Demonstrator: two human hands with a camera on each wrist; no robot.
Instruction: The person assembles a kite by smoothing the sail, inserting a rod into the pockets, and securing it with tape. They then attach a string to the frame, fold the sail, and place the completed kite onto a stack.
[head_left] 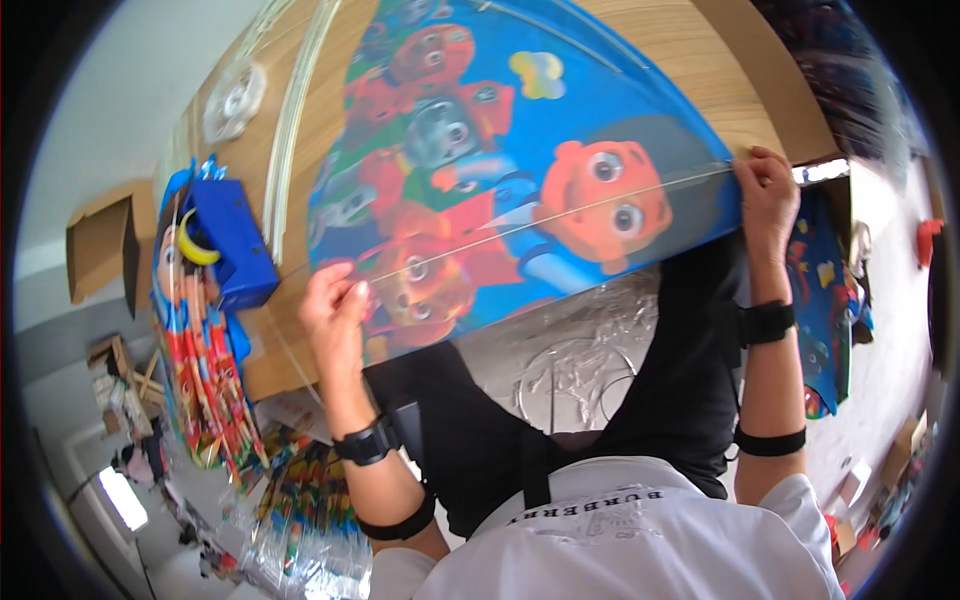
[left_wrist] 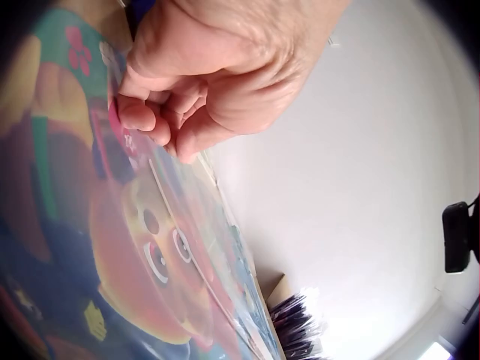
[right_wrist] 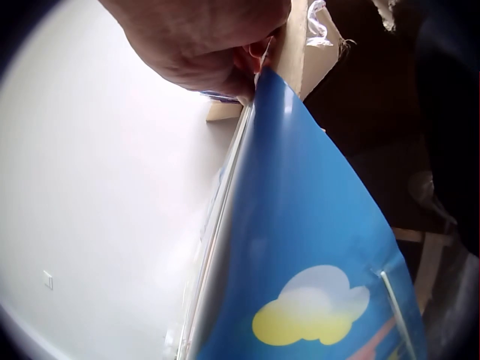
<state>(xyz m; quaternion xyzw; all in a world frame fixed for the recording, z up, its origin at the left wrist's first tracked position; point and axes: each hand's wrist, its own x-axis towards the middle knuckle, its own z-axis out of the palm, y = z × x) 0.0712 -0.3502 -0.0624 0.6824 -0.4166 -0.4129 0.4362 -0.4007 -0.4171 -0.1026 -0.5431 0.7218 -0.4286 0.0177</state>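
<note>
Now printed sheet lying at twelve o'clock, partly over table, thin rod spanning it. Left hand, at sheet's eight o'clock: fingers apparently pinching rod. Right hand, at three: fingers pinching corner. Probably needing steady, even tension, rod unbowed.

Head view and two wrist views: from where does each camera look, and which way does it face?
Head: on the head, facing forward and down at the printed sheet; left hand, right hand, shirt and trousers show.
Left wrist: on that wrist, facing the printed sheet's edge; the left hand shows.
Right wrist: on that wrist, facing the printed sheet's blue corner; the right hand shows.
Head and right wrist views share the printed cloud.
</note>
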